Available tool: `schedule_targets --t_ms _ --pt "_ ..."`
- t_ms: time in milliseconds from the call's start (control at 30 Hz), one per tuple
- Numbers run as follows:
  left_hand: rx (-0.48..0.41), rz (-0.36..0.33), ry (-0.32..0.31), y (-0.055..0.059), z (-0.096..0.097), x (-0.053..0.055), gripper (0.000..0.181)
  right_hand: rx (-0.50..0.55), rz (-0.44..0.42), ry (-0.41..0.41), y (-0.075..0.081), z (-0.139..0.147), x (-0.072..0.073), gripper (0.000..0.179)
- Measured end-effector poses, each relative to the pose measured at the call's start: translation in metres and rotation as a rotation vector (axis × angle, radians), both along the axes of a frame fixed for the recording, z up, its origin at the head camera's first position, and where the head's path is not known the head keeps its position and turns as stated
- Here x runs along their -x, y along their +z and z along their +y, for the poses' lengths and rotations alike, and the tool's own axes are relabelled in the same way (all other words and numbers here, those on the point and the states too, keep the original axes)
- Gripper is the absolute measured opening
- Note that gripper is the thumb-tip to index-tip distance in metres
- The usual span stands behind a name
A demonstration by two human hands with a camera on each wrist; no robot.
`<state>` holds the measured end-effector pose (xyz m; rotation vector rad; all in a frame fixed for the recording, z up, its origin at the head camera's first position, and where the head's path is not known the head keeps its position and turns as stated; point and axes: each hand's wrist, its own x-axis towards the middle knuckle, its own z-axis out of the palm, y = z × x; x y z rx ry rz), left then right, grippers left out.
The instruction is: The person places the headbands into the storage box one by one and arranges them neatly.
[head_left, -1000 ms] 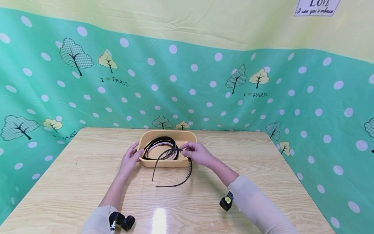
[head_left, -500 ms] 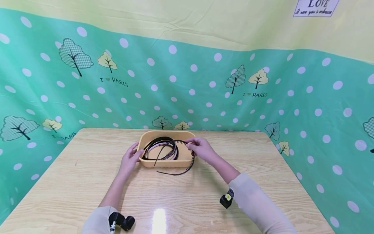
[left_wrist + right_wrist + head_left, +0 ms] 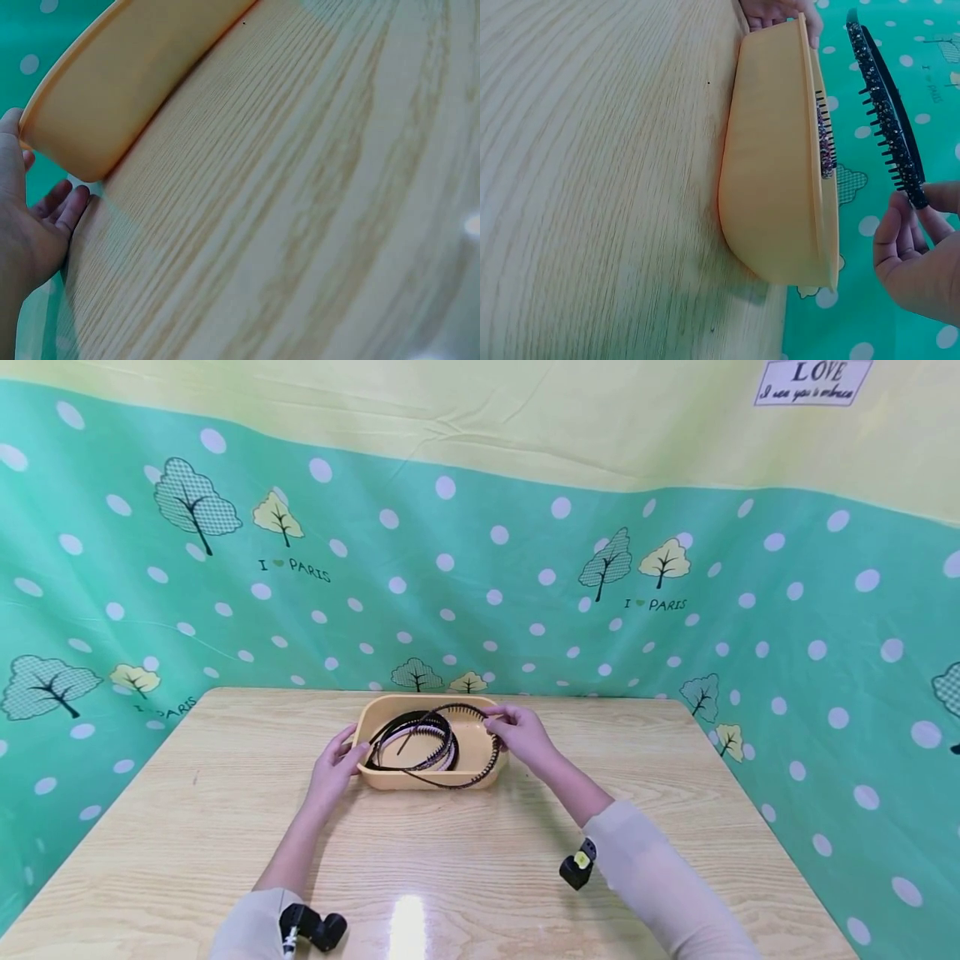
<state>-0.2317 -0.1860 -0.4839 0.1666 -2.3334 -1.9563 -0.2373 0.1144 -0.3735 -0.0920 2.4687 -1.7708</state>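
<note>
My right hand (image 3: pixel 523 739) pinches a thin black toothed headband (image 3: pixel 493 758) between thumb and fingers. In the head view this headband overlaps the right half of a yellow-orange plastic bin (image 3: pixel 386 780); in the right wrist view the speckled headband (image 3: pixel 889 124) stands apart above the rim. Several headbands (image 3: pixel 408 718), black ones and a pale pink one, lie looped together in the bin's left half. My left hand (image 3: pixel 333 768) holds the bin's left end, thumb at the rim. In the left wrist view its fingers (image 3: pixel 71 210) sit by the bin's lower corner.
The bin stands near the back edge of a light wood-grain table (image 3: pixel 450 877). Behind it hangs a green and yellow curtain (image 3: pixel 480 568) with dots and trees. A small black camera is strapped to each wrist.
My right hand has moved back and slightly right with the black headband, whose ends have come from in front of the bin to over it. The left hand stays on the bin.
</note>
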Motion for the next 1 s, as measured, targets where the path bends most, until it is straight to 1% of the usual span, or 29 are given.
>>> schedule_targets --t_ms 167,200,300,500,700,833,1000 --pt "-0.002 0.0 0.001 0.0 0.0 0.0 0.057 0.016 -0.022 -0.023 0.002 -0.004 0.002 0.027" --pt "0.0 0.001 -0.001 0.0 0.0 0.0 0.057 0.022 -0.018 -0.03 -0.002 -0.004 0.006 0.027" --pt "-0.01 0.002 -0.001 0.0 -0.001 0.0 0.057 0.042 -0.016 -0.04 -0.002 -0.007 0.007 0.028" --pt "-0.035 -0.018 -0.008 0.001 -0.001 0.001 0.056 0.073 -0.017 -0.064 -0.006 -0.013 0.013 0.026" --pt "-0.034 -0.016 -0.008 0.0 -0.001 0.001 0.056 0.093 -0.028 -0.077 -0.011 -0.02 0.018 0.025" --pt "-0.019 -0.001 -0.004 -0.001 -0.001 0.001 0.056 0.087 -0.033 -0.089 -0.013 -0.025 0.02 0.026" --pt "-0.013 0.0 -0.006 0.0 -0.001 0.001 0.057 0.067 -0.025 -0.097 -0.017 -0.031 0.023 0.026"
